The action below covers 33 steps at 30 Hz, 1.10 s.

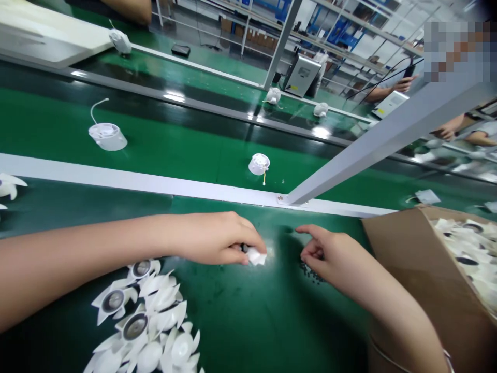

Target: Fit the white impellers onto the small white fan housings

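Your left hand (pixel 221 238) grips the white piece (pixel 257 257) between thumb and fingers, at six o'clock in view; best to steady it low over the worktop (pixel 236 321), its free side turned to three o'clock. There your right hand (pixel 330 254) curls narrow beside black bits (pixel 312 275); I can't tell if it holds one. The piece looks small and angular, partly covered.

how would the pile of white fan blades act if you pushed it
The pile would probably spread unevenly, being a loose, overlapping heap. Its curved blades may catch on one another. Their thin edges suggest light, perhaps brittle plastic.
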Each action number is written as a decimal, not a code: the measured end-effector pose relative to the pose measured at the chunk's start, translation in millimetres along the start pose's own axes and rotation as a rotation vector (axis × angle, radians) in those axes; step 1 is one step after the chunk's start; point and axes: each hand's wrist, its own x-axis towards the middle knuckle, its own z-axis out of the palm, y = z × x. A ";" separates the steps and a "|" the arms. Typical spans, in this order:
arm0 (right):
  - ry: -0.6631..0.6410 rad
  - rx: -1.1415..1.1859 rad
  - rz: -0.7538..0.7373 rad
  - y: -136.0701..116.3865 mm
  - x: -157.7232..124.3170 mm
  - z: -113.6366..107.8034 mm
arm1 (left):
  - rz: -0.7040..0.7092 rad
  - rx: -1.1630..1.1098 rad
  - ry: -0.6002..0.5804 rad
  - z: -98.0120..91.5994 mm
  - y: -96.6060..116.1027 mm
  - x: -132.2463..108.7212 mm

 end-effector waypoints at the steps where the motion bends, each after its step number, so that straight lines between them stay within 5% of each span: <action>1: 0.037 -0.068 -0.013 -1.0 -1.5 3.4 | -0.036 0.000 0.035 -0.2 -1.0 0.3; 6: 0.278 -0.480 -0.044 -15.4 -8.2 22.4 | -0.208 -0.105 0.159 3.1 -3.6 3.9; 11: 0.364 -0.676 -0.030 -28.3 -7.6 30.2 | -0.296 0.027 0.247 0.9 -3.8 5.5; 14: 0.365 -0.483 -0.057 -29.8 -2.8 25.0 | -0.248 0.108 0.281 1.3 -5.9 4.9; 18: 0.354 0.102 -0.244 -43.7 2.9 20.5 | -0.192 0.181 0.238 6.7 -11.8 6.2; 21: 0.359 0.207 -0.387 -60.7 4.5 28.0 | -0.181 0.187 0.235 9.1 -15.3 8.1; 33: 0.526 -0.458 -0.611 -89.9 11.4 43.9 | -0.228 0.180 0.281 11.6 -12.7 9.9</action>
